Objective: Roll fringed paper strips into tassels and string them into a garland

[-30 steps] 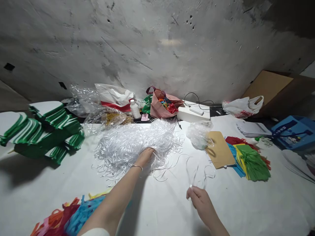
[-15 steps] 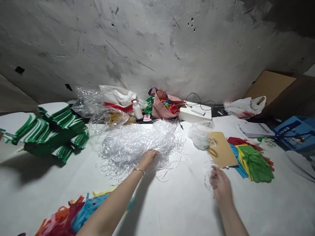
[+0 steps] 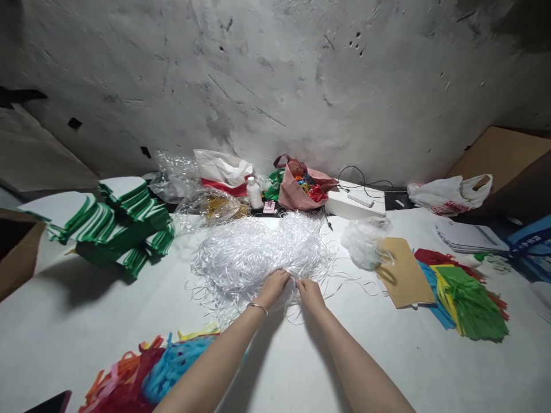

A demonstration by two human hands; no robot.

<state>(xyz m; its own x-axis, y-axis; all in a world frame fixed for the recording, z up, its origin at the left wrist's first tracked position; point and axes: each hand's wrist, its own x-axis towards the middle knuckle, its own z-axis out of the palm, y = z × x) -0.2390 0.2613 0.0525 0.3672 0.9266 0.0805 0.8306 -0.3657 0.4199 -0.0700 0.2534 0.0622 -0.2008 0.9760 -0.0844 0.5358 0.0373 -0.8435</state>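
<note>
A large heap of shiny white string (image 3: 249, 252) lies loose across the middle of the white tabletop. My left hand (image 3: 275, 287), with a silver bangle at the wrist, is at the heap's near edge, its fingers closed on some strands. Close beside it, my right hand (image 3: 310, 292) pinches string at the same edge. The fingertips of both hands are partly lost among the strands. Loose strands trail out to the right, toward a clear plastic bag (image 3: 365, 244).
Green-and-white cut pieces (image 3: 103, 223) are stacked at left. Colourful strips (image 3: 172, 367) lie front left; a brown card (image 3: 402, 269) and green fringed strips (image 3: 473, 304) lie right. Along the wall stand a white bottle (image 3: 254, 194), a pink bag (image 3: 297, 195) and a white box (image 3: 336, 202).
My right hand has come from the right, near the brown card, to the heap beside my left hand. The left stays at the heap's near edge. The view has shifted left.
</note>
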